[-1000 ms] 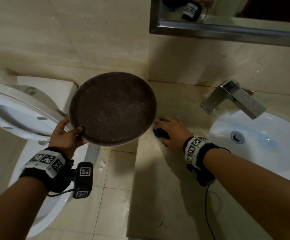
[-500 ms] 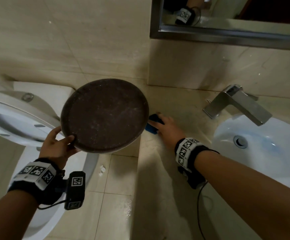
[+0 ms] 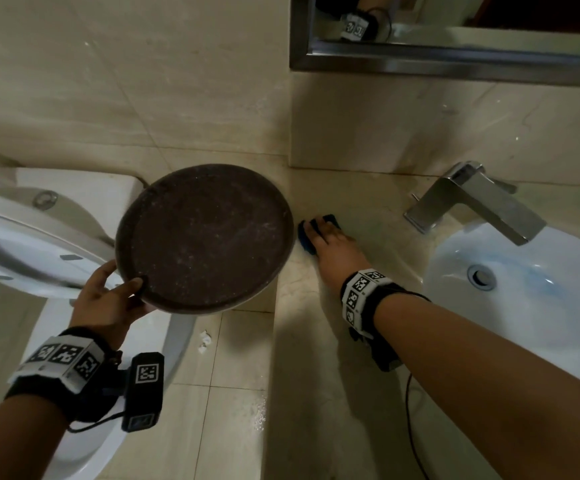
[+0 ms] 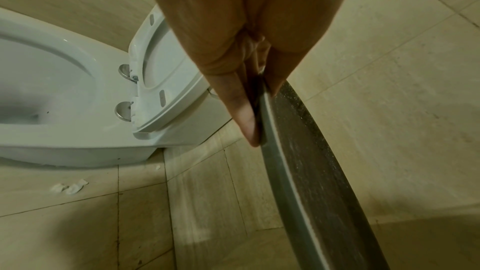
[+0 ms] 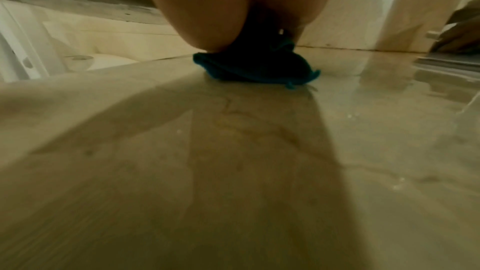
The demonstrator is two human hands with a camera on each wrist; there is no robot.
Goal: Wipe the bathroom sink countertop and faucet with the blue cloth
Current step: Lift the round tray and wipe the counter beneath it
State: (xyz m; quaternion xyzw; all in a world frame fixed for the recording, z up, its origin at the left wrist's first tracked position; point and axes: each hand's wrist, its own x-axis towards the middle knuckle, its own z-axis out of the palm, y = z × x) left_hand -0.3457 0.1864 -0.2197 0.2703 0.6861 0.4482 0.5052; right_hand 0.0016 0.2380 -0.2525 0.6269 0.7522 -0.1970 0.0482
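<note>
The blue cloth (image 3: 304, 241) lies bunched on the beige countertop (image 3: 350, 358), near its left edge and toward the back wall. My right hand (image 3: 319, 230) is on top of it, holding and pressing it down; in the right wrist view the blue cloth (image 5: 254, 67) bulges out from under my right hand (image 5: 233, 17), and the fingers are hidden. My left hand (image 3: 122, 289) pinches the rim of a round dark tray (image 3: 201, 237), held tilted off the counter's left side. The left wrist view shows the tray (image 4: 306, 161) edge-on in my left hand (image 4: 257, 93). The chrome faucet (image 3: 472, 199) stands to the right.
A white sink basin (image 3: 541, 317) sits right of my right forearm. A white toilet (image 3: 21, 244) with its lid up stands left, below the tray. A framed mirror (image 3: 454, 60) hangs on the wall above. Paper scraps (image 3: 205, 341) lie on the tiled floor.
My right hand has slid the blue cloth away from me toward the back wall. The tray in my left hand has shifted slightly to the left.
</note>
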